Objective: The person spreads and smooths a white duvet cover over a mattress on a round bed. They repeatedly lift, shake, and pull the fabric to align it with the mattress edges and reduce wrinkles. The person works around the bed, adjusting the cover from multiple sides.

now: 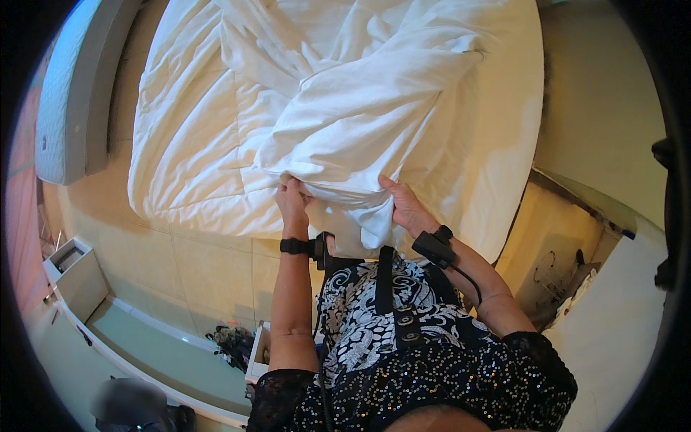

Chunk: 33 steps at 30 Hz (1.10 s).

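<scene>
In front of me lies a white fabric cover (356, 119), rumpled and drawn toward me in loose folds. My left hand (294, 202) pinches the near left part of its edge, with the fingertips partly hidden in the cloth. At the near right part, my right hand (407, 208) grips the same cover, the thumb on top and the other fingers mostly hidden. Between the hands, the edge sags, and a corner of cloth hangs below the right hand. A white quilted comforter (189, 162) spreads out beneath and to the left, on a bed with a white sheet (496, 146).
Another mattress (59, 108) stands at the far left across the tiled floor (210, 264). Lower left are a white furniture piece with a small open compartment (70, 259) and a dark plastic bag (235, 345). A wall (599, 108) borders the bed's right side.
</scene>
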Available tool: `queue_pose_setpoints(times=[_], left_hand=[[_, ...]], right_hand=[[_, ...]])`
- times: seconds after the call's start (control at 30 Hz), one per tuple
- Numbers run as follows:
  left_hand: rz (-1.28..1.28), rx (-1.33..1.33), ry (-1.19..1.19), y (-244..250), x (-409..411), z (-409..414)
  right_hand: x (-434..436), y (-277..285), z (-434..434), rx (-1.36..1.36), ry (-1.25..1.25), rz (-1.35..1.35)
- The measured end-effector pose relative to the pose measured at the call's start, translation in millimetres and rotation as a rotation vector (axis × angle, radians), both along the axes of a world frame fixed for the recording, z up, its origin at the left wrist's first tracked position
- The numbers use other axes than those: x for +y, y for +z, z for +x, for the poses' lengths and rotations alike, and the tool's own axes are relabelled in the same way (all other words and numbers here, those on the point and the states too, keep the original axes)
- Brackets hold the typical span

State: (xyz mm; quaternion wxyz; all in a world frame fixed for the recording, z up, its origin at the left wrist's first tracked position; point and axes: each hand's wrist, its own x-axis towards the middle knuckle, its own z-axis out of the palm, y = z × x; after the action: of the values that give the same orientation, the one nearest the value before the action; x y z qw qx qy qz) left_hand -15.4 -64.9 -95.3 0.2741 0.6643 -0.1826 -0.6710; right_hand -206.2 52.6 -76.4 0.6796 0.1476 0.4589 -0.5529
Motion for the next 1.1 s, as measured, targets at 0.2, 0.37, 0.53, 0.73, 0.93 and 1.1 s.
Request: queue_pose_setpoints(times=[0.2, 0.37, 0.53, 0.73, 0.93, 1.1], left_hand=[[-0.103, 0.805, 0.24, 80.5, -9.6, -12.8], [-0.413, 0.628, 0.143, 90.3, -30.4, 36.3], [-0.48, 0.327, 0.17, 100.6, -48.8, 22.9], [-0.45, 0.234, 0.176, 93.5, -38.1, 11.0], [-0.256, 0.262, 0.281, 63.4, -20.8, 38.8], [-0.331, 0.413, 0.182, 64.4, -10.1, 14.3]], right_hand=[[5.5, 50.8, -2.6, -0.359, -0.134, -0.196], [6.8, 47.2, 1.8, 0.064, 0.171, -0.084], [47.2, 31.1, -5.2, 0.472, 0.494, 0.026], [120.0, 31.4, -52.0, 0.834, 0.861, -0.052], [88.4, 146.4, -130.9, 1.08, 0.903, -0.145], [96.3, 186.5, -135.6, 1.18, 0.798, -0.086]])
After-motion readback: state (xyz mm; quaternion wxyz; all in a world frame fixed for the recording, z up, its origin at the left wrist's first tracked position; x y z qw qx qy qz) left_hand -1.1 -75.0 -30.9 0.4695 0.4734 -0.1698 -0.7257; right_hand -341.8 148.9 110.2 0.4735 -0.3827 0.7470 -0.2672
